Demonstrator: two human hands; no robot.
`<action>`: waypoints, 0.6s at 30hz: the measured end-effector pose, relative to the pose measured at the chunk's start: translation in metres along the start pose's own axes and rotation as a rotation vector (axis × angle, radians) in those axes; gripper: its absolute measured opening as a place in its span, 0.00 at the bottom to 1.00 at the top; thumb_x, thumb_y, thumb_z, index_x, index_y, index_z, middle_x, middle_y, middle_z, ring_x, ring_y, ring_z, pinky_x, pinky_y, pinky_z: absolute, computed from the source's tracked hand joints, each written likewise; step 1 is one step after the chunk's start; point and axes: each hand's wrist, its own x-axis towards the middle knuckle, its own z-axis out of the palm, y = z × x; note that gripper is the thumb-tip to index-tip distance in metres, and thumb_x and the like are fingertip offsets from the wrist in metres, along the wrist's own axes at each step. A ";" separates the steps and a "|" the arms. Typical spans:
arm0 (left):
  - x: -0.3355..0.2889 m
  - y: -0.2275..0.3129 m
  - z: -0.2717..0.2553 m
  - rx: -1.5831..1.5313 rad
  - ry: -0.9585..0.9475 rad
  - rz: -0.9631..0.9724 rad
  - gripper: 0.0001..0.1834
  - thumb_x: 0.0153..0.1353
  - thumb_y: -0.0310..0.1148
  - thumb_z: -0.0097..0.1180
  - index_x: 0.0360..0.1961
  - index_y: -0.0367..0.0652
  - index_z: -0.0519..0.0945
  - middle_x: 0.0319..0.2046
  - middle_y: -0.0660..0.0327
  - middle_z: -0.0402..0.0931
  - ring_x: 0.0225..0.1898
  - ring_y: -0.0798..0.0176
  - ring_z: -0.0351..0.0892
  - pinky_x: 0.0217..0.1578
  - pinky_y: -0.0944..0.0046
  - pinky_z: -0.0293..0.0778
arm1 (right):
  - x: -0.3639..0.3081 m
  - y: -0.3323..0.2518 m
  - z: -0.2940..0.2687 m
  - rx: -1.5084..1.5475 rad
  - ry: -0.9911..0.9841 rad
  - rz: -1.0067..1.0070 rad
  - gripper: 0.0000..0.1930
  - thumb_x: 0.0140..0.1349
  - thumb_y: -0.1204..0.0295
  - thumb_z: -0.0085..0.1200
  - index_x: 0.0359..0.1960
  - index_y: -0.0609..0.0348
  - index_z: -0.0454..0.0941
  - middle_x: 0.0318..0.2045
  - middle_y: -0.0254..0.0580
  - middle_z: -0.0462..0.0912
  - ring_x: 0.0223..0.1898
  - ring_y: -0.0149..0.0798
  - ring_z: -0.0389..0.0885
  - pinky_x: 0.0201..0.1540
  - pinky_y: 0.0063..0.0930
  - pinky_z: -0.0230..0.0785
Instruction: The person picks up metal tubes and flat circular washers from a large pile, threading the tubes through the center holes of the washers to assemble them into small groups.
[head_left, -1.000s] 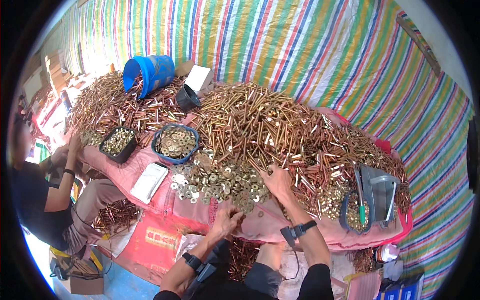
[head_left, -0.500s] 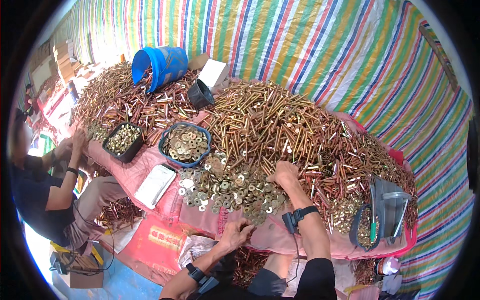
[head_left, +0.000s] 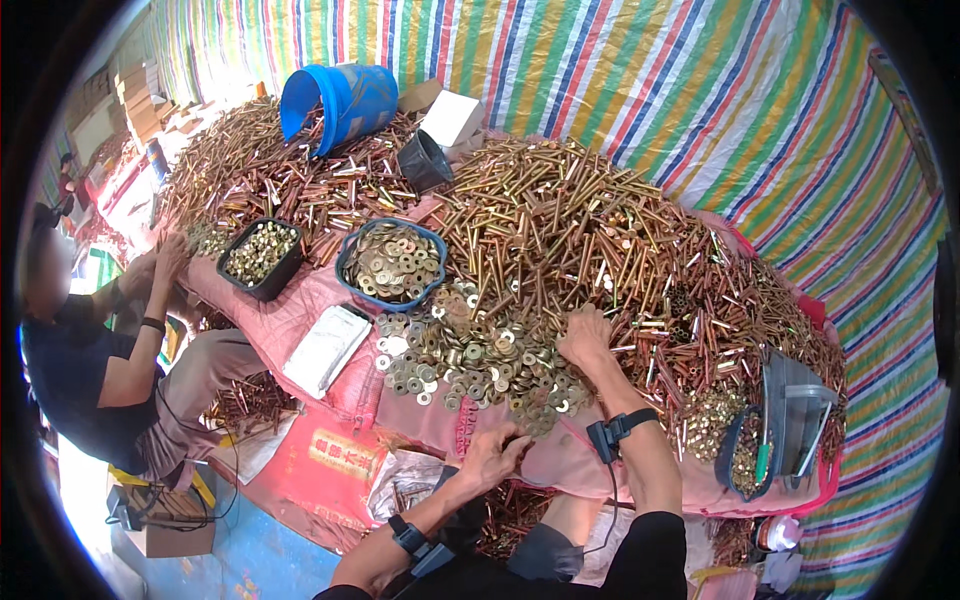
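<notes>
My left hand point(head_left: 493, 458) is held over the near edge of the pink cloth, its fingers curled with thumb and fingertips close together. Whatever is in that pinch, if anything, is too small to make out. Farther off, my right hand point(head_left: 585, 337) rests at the lower border of a large heap of brass-coloured and reddish bolts point(head_left: 545, 215). Its fingers are bent away and mostly hidden. Between and left of my hands lies a spread of loose flat washers point(head_left: 470, 350). A blue-rimmed basin point(head_left: 392, 265) of washers stands at their upper left.
A black tub point(head_left: 260, 260) of small nuts and a white packet point(head_left: 327, 350) sit to the left. Nuts point(head_left: 708, 422), a small basin and a grey scoop-like container point(head_left: 790, 420) are at right. A blue bucket point(head_left: 350, 105) lies tipped behind. A co-worker point(head_left: 110, 370) sits far left.
The whole view has shifted, so the scene sits slightly lower and farther right. My right hand's fingers have turned from pointing left to pointing away into the bolts' edge. My left hand stays curled.
</notes>
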 end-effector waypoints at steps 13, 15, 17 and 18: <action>0.003 -0.011 0.006 -0.170 0.031 -0.090 0.10 0.75 0.32 0.60 0.45 0.34 0.85 0.31 0.61 0.87 0.31 0.71 0.84 0.34 0.67 0.80 | 0.000 0.024 -0.008 0.226 0.195 -0.047 0.17 0.54 0.74 0.67 0.41 0.70 0.76 0.39 0.68 0.85 0.41 0.63 0.88 0.43 0.54 0.80; 0.004 -0.013 0.006 -0.281 0.041 -0.147 0.11 0.76 0.32 0.60 0.46 0.34 0.85 0.33 0.62 0.87 0.32 0.71 0.84 0.34 0.68 0.81 | -0.008 0.033 -0.027 0.358 0.208 -0.059 0.19 0.55 0.70 0.68 0.42 0.71 0.76 0.39 0.68 0.86 0.43 0.66 0.87 0.47 0.56 0.77; 0.007 -0.010 0.006 -0.440 0.037 -0.154 0.11 0.77 0.33 0.59 0.46 0.34 0.84 0.34 0.61 0.86 0.33 0.71 0.84 0.34 0.70 0.82 | -0.021 0.040 -0.050 0.439 0.141 -0.067 0.19 0.56 0.69 0.66 0.44 0.70 0.77 0.38 0.67 0.86 0.44 0.66 0.87 0.47 0.55 0.77; 0.010 -0.008 0.007 -0.501 0.029 -0.184 0.11 0.78 0.32 0.58 0.46 0.33 0.83 0.33 0.59 0.85 0.33 0.68 0.86 0.34 0.68 0.84 | -0.028 0.044 -0.062 0.481 0.090 -0.074 0.19 0.56 0.68 0.64 0.45 0.69 0.77 0.38 0.67 0.86 0.44 0.65 0.87 0.48 0.55 0.77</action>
